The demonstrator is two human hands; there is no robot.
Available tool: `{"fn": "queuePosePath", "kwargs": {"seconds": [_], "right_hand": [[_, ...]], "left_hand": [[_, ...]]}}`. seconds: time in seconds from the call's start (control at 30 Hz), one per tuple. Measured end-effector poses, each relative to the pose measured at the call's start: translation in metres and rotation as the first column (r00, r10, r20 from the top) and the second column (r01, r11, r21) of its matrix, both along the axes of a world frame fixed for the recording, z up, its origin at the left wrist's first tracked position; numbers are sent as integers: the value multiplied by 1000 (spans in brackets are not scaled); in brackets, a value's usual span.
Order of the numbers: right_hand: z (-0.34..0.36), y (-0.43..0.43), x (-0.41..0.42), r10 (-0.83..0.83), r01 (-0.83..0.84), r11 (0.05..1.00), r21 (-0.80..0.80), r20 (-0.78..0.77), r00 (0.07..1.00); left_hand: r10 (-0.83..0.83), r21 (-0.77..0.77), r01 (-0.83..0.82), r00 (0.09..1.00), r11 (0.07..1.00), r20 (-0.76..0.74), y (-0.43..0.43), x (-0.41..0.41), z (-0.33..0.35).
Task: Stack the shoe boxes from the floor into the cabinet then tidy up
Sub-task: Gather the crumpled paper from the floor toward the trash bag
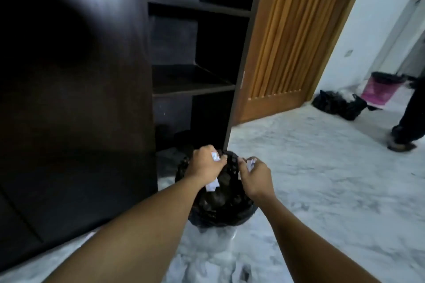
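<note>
Forearms, two, bare, reaching forward and down from the lower edge of the view. Left hand [204, 164]: grip closed on crumpled white paper [212, 185], one scrap showing above the knuckles and another hanging below the palm. Right hand [254, 176]: grip closed on a smaller white wad [250, 164]. Black bin bag [218, 202]: directly beneath both grips, mouth open, sitting on the marble floor [322, 179]. Dark cabinet [195, 76]: beyond and above the grips, door open, shelves apparently bare as far as the gloom allows; no shoe boxes visible anywhere, so their whereabouts cannot be told. Step in hand, by judgement: the tidying part, dropping scrap paper into the bag. Handling note: bring both grips over the centre of the mouth before letting go, release low, and check the hanging scrap clears the rim. Elsewhere: wooden door [287, 41] right of the grips; second black bag [338, 104], pink bin [379, 89] and another person's leg [409, 117] far right.
</note>
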State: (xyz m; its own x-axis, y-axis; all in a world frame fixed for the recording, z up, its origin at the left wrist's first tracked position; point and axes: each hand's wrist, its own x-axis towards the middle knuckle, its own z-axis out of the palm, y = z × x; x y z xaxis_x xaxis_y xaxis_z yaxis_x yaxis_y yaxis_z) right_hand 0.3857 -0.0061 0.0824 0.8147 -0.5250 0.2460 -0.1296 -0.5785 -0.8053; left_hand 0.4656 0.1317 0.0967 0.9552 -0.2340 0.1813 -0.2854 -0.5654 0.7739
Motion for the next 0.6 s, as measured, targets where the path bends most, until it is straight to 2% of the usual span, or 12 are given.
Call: {"fn": "queuePosePath", "kwargs": {"seconds": [0.13, 0.2, 0.33, 0.43, 0.53, 0.6], "right_hand": [[-35, -8, 21, 21, -14, 996, 89, -85, 996], [-42, -12, 28, 26, -11, 992, 123, -119, 993], [-29, -5, 27, 121, -53, 956, 289, -223, 967], [-22, -3, 24, 190, -115, 904, 413, -145, 971], [-24, 2, 18, 63, -53, 933, 355, -16, 998], [-27, 3, 12, -17, -1, 955, 297, 60, 998]], "left_hand": [[47, -76, -63, 980, 995, -192, -28, 18, -36], [54, -110, -83, 969, 990, -242, -34, 26, -54], [27, -26, -36, 956, 999, -294, -33, 32, -63], [-13, 47, 29, 950, 998, -312, -26, 34, -60], [-52, 18, 62, 937, 998, -345, -16, 30, -55], [-76, 32, 89, 953, 996, -292, -9, 28, -53]]}}
